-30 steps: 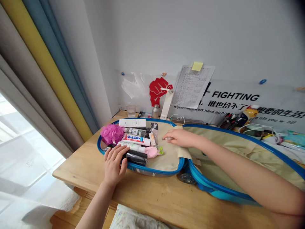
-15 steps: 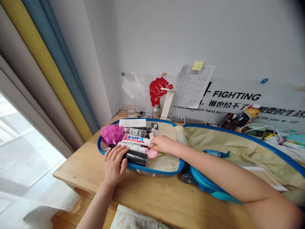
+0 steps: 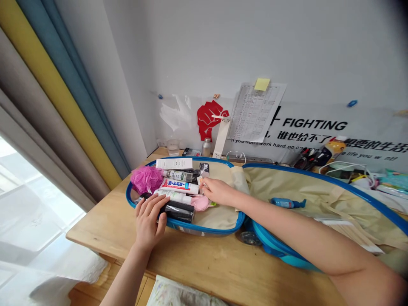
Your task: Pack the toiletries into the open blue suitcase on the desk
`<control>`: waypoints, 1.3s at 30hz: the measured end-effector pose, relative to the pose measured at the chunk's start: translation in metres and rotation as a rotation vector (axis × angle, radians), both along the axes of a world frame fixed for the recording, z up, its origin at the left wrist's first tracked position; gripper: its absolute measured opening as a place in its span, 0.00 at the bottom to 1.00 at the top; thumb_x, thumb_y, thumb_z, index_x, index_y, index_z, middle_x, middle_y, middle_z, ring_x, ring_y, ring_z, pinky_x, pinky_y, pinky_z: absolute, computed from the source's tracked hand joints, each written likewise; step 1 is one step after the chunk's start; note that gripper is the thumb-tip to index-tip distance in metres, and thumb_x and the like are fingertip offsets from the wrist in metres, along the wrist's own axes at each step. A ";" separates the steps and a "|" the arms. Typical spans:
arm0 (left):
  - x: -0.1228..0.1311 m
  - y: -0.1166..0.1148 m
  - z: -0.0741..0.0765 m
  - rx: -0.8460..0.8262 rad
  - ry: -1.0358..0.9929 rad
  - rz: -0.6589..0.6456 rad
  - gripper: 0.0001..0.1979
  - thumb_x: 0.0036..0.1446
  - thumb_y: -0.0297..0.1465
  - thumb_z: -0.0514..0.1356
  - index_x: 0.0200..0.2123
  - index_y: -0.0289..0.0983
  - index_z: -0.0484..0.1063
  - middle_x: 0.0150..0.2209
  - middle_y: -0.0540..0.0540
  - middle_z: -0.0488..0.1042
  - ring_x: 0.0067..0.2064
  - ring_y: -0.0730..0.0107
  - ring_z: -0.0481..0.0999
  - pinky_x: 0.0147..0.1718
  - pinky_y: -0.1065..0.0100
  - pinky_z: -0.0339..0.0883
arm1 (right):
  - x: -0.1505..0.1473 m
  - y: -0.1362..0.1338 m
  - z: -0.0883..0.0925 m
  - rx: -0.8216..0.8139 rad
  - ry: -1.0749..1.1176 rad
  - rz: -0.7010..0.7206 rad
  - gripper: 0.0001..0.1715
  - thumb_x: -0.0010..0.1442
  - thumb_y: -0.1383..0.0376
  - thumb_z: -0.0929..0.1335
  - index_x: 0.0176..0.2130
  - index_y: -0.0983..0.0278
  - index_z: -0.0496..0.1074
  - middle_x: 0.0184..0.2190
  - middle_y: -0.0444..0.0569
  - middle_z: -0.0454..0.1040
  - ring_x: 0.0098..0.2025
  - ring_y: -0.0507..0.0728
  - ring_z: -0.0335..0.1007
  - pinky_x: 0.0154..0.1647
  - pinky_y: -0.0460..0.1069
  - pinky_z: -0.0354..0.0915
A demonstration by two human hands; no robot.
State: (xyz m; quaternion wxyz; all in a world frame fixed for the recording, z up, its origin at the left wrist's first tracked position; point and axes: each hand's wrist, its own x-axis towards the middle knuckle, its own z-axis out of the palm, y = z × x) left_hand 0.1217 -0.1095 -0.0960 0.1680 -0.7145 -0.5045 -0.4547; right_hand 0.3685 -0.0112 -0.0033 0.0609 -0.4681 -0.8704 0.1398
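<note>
A blue-rimmed case (image 3: pixel 223 231) lies unfolded on the wooden desk, its left half filled with toiletries. My left hand (image 3: pixel 149 216) rests with fingers spread over a black packet (image 3: pixel 180 211) and a white-green tube (image 3: pixel 175 196) near the front rim. My right hand (image 3: pixel 218 191) reaches in from the right, fingertips pinched at a small pale piece I cannot make out. Close to those fingertips are a toothpaste tube (image 3: pixel 178 186), a pink puff (image 3: pixel 200 203) and a small black pack (image 3: pixel 204 169). A clear LUX bottle (image 3: pixel 180 176), a white box (image 3: pixel 174 163) and a purple bath sponge (image 3: pixel 146 179) lie further left.
In the case's right half are a blue bottle (image 3: pixel 287 203) and a pack of pale sticks (image 3: pixel 350 233). Behind stand a clear cup (image 3: pixel 174 147), a silver bottle (image 3: pixel 206 147) and a white lamp (image 3: pixel 221 138). A cable and an orange bottle (image 3: pixel 335 148) are at the right.
My right hand has shifted slightly up and back from the pink puff, showing more of it. My left hand stays on the packed items. The whole view has moved slightly.
</note>
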 end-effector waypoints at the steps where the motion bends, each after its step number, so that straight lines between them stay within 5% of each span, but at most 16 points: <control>1: 0.000 0.000 0.001 0.005 0.002 -0.001 0.18 0.66 0.34 0.48 0.54 0.43 0.72 0.49 0.44 0.78 0.55 0.57 0.73 0.60 0.56 0.52 | 0.000 0.000 -0.001 0.003 0.019 0.017 0.15 0.65 0.68 0.61 0.47 0.64 0.73 0.46 0.52 0.76 0.43 0.54 0.71 0.41 0.46 0.61; 5: 0.001 0.000 0.002 0.009 0.002 -0.003 0.18 0.66 0.35 0.48 0.54 0.44 0.72 0.49 0.44 0.79 0.54 0.57 0.74 0.59 0.55 0.52 | -0.001 0.002 -0.004 0.021 0.059 0.084 0.16 0.63 0.69 0.64 0.47 0.62 0.77 0.47 0.53 0.73 0.47 0.55 0.70 0.47 0.48 0.63; 15: 0.001 -0.001 0.003 0.008 0.024 0.001 0.17 0.67 0.34 0.48 0.52 0.41 0.72 0.49 0.42 0.79 0.55 0.57 0.73 0.59 0.55 0.53 | -0.003 0.009 -0.011 0.012 0.049 0.171 0.13 0.60 0.66 0.70 0.45 0.62 0.79 0.43 0.52 0.75 0.44 0.56 0.71 0.45 0.48 0.63; 26: 0.000 0.000 -0.001 -0.022 0.003 -0.004 0.18 0.66 0.34 0.48 0.53 0.42 0.72 0.50 0.43 0.78 0.56 0.56 0.73 0.60 0.55 0.52 | 0.001 0.003 -0.006 0.050 0.091 0.047 0.16 0.67 0.59 0.63 0.43 0.61 0.77 0.39 0.50 0.78 0.40 0.55 0.72 0.39 0.48 0.61; 32: 0.000 -0.001 0.000 -0.007 -0.001 -0.002 0.18 0.66 0.34 0.48 0.53 0.43 0.72 0.50 0.43 0.78 0.56 0.56 0.73 0.60 0.55 0.52 | 0.000 0.001 -0.004 0.080 0.156 0.026 0.23 0.65 0.70 0.58 0.54 0.64 0.72 0.49 0.54 0.75 0.47 0.55 0.71 0.48 0.49 0.64; 39: 0.000 -0.001 0.001 -0.011 -0.010 -0.009 0.18 0.67 0.35 0.49 0.53 0.43 0.73 0.49 0.43 0.78 0.56 0.56 0.73 0.60 0.54 0.52 | -0.002 0.000 -0.005 0.031 0.181 0.100 0.13 0.60 0.69 0.66 0.45 0.62 0.73 0.38 0.47 0.77 0.38 0.53 0.71 0.40 0.47 0.63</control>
